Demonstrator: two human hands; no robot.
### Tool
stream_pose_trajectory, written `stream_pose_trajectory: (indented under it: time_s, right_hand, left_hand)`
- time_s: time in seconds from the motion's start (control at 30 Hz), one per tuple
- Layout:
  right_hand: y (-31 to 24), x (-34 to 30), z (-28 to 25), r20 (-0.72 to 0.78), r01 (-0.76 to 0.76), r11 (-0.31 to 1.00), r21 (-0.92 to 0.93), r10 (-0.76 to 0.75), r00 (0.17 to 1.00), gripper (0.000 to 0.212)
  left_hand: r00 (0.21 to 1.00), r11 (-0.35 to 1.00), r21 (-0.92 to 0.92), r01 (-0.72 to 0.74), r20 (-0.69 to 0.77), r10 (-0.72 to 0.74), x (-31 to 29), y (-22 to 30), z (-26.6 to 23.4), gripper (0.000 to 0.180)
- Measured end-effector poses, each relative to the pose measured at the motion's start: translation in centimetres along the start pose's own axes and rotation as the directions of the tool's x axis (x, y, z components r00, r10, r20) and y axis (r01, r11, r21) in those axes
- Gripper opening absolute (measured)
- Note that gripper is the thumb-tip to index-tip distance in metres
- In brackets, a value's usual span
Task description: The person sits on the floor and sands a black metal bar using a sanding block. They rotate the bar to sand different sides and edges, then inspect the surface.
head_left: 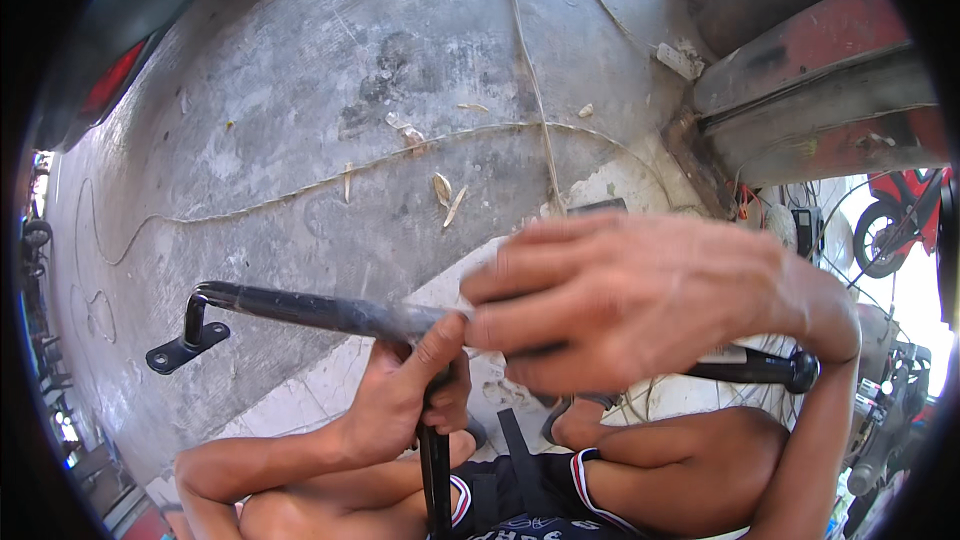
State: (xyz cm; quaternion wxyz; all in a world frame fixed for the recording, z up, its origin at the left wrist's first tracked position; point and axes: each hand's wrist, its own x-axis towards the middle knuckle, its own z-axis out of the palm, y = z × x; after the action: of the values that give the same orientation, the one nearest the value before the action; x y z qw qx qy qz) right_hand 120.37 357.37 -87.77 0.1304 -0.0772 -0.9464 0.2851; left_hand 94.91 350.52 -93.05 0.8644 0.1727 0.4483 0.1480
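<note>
A black metal tube frame (300, 308) lies across in front of me. A flat bracket (187, 348) with holes sits at its bent left end, and a rounded black end (803, 372) shows at the right. My left hand (405, 380) is closed around the frame where a black leg (436, 480) runs down toward my lap. Beside its thumb, the tube has a greyish, worn-looking patch (410, 320). Over the right part of the tube is my right hand (630, 295), blurred by motion. It hides the tube beneath, and whether anything is in its fingers does not show.
A pale cord (300, 190) winds over the grey concrete floor (300, 70), among small pale scraps (442, 190). At right stands a worn red-and-grey metal beam (820, 90); past it are a red motorcycle (895, 220) and loose cables. My bent legs are close below the frame.
</note>
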Motion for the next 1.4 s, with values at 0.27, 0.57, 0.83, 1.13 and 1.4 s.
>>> stream_pose_trajectory:
  time_s: [0.27, 0.57, 0.83, 1.13, 1.4]
  right_hand:
    - [5.0, -2.9, -3.8, -0.006, -0.333, 0.781, -0.528, 0.389, 0.921, 0.017]
    - [4.0, -6.8, 3.2, 0.101, -0.674, 0.717, 0.177, 0.668, 0.737, 0.031]
    - [0.2, -2.0, 17.1, -0.382, -0.241, 0.816, 0.526, 0.480, 0.790, 0.032]
    - [-0.5, 9.3, 22.0, -0.830, -0.170, 0.819, 0.548, 0.558, 0.013, 0.037]
    - [-1.0, 11.3, 20.5, -0.823, -0.410, 0.714, 0.568, 0.478, -0.307, 0.037]
  left_hand:
    - [0.998, 1.000, 0.014, -0.023, -0.054, 0.024, 0.4, -0.1, 0.3, 0.046]
    - [0.997, 0.998, -0.021, -0.053, -0.062, 0.051, -0.3, 1.0, 0.0, 0.046]
    - [0.974, 0.989, -0.072, -0.126, -0.199, 0.109, -0.5, 1.4, -4.0, 0.047]
    - [0.923, 0.986, -0.063, -0.157, -0.364, 0.124, -1.0, 2.0, -5.2, 0.057]
    - [0.934, 0.987, 0.021, -0.159, -0.320, 0.157, -0.8, 2.3, -4.4, 0.064]
